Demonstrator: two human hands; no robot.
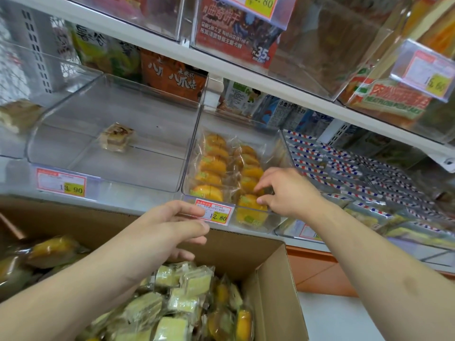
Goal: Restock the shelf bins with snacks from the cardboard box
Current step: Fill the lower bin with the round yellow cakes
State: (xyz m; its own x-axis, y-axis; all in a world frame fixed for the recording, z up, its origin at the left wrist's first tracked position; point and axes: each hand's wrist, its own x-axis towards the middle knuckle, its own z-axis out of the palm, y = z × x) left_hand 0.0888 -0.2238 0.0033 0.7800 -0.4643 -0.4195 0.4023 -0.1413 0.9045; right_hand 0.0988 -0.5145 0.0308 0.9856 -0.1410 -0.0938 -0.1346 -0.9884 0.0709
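Far left, at the shelf's left edge: a pale wrapped pastry [17,114], blurred, partly cut off by the frame.

Next right, a clear acrylic bin [61,153] holding a single wrapped layered cake [116,140] near its middle. Price label [61,182] on its front edge reads 13.90. Behind it, an orange snack bag [172,77] stands against the shelf's back.

Below the shelf edge: open cardboard box [268,274], filled with wrapped yellow-orange cakes [54,251] at left and pale green sandwich cakes [170,301] toward the centre.

Left hand [170,227]: forearm rises from bottom left over the box, palm turned inward, fingers loosely extended toward the shelf's front edge. Thumb tip lies against the 12.80 price tag [214,213]; nothing is grasped.

Middle bin [187,178]: two rows of wrapped orange cakes [211,166] packed front to back.

Right hand [285,190]: forearm comes from the lower right, wrist bent over the bin's front right corner, fingers curled down onto the right row. Thumb and forefinger pinch at the wrapper of the front orange cake [250,204].

Right of that: a bin of packets with red-and-blue striped borders [344,168].

Upper shelf: clear bins, a red cookie package [234,33], a yellow tag [261,3] reading 2.80.
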